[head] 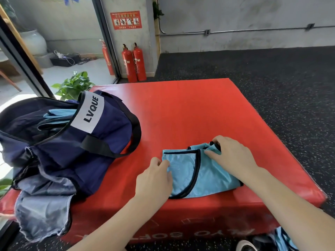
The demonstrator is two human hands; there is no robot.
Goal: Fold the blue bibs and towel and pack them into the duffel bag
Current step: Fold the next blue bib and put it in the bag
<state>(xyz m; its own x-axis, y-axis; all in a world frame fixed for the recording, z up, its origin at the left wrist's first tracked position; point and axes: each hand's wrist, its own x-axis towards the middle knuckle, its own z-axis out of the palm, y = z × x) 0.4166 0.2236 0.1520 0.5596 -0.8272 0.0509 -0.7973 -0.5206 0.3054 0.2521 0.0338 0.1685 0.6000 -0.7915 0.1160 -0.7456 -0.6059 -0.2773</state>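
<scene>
A light blue mesh bib with black trim lies partly folded near the front edge of the red soft box. My left hand grips its left edge, fingers curled over the fabric. My right hand holds the bib's far right corner, fingers bent around a bunched black-trimmed part. The navy duffel bag, marked LVQUE, lies open at the left of the box, and light blue fabric shows inside its mouth. A grey-blue towel spills from under the bag over the box's front left corner.
More blue bibs lie on the floor at the bottom right beside a shoe. Two red fire extinguishers stand by the wall behind the box. A green plant sits behind the bag. Dark speckled floor surrounds the box.
</scene>
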